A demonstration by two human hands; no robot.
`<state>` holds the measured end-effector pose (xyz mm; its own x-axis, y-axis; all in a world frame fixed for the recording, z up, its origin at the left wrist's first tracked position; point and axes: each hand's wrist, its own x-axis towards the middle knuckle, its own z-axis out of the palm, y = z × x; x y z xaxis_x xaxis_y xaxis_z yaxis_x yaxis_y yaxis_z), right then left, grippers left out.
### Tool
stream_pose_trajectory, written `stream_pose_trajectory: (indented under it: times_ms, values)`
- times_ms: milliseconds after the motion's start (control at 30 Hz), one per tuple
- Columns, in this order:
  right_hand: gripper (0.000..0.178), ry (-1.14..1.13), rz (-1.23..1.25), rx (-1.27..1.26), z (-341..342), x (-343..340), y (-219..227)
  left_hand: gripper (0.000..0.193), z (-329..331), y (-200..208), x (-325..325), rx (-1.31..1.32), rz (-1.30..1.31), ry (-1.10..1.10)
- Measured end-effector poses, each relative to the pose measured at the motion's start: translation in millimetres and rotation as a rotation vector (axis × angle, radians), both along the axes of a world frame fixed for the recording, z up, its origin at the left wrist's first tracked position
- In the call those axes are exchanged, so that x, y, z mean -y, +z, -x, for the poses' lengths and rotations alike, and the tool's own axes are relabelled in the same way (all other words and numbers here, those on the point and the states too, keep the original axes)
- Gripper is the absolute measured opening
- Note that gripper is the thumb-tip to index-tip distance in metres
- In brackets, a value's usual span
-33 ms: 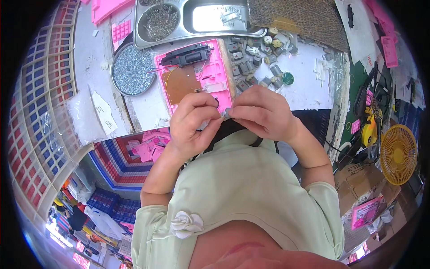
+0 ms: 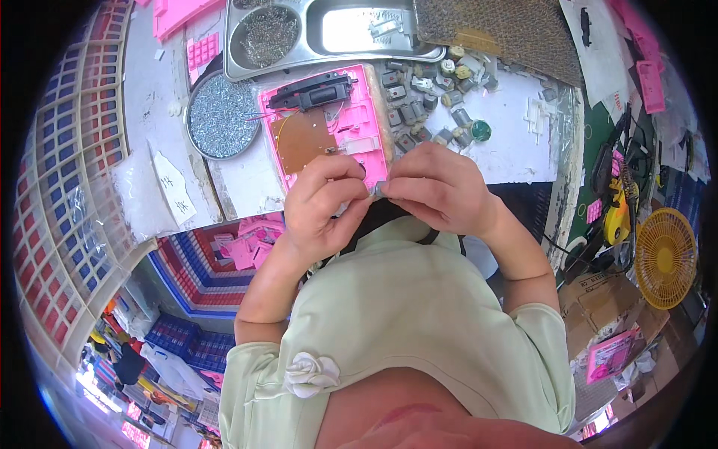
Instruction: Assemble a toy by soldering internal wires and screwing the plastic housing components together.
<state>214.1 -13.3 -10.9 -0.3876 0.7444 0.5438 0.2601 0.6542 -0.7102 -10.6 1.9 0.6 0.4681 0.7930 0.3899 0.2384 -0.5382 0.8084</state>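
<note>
Left hand: the left hand (image 2: pixel 323 203) has its fingertips pinched on a small grey motor (image 2: pixel 380 188), at 9 o'clock of it.
Right hand: the right hand (image 2: pixel 441 187) pinches the same small grey motor from 3 o'clock, fingers curled tight.
Motor place: held between both hands above the near edge of the surface (image 2: pixel 516 142), just at 6 o'clock of the pink plastic housing (image 2: pixel 329 127).
Handling: it looks light, stiff and smooth-sided, so likely slippery; best gripped across its body, not by any thin terminals.
Housing: it lies flat, with a brown circuit board (image 2: pixel 301 140) and a black part (image 2: pixel 310 91) inside.
Nearby: loose motors (image 2: pixel 419 112) at 1 o'clock; a round dish of screws (image 2: pixel 221 116) at 10 o'clock; a steel tray (image 2: pixel 329 30) at 12 o'clock.
</note>
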Motion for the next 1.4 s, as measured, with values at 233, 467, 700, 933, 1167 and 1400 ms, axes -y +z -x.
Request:
stream_pose_trajectory:
  times_ms: [233,467,700,933,1167,1400]
  values:
    - [0.038,0.027,0.015,0.010,-2,-1,-1,0.026,4,0,-5,-0.010,0.024,-0.037]
    - [0.038,0.025,0.016,0.004,-1,-2,-1,0.024,6,-2,-4,0.018,0.089,-0.002]
    - [0.038,0.028,0.020,-0.011,-2,-3,-2,0.026,2,3,0,0.104,0.300,0.035]
    - [0.041,0.030,0.089,-0.073,-5,0,-3,0.029,3,-1,-11,0.037,0.106,-0.110]
    - [0.033,0.145,0.558,-0.268,-14,10,-7,0.026,-1,6,-12,0.009,0.155,-0.173]
    - [0.043,0.228,1.134,-0.853,-2,34,-7,0.025,-15,7,-8,0.043,0.292,-0.167]
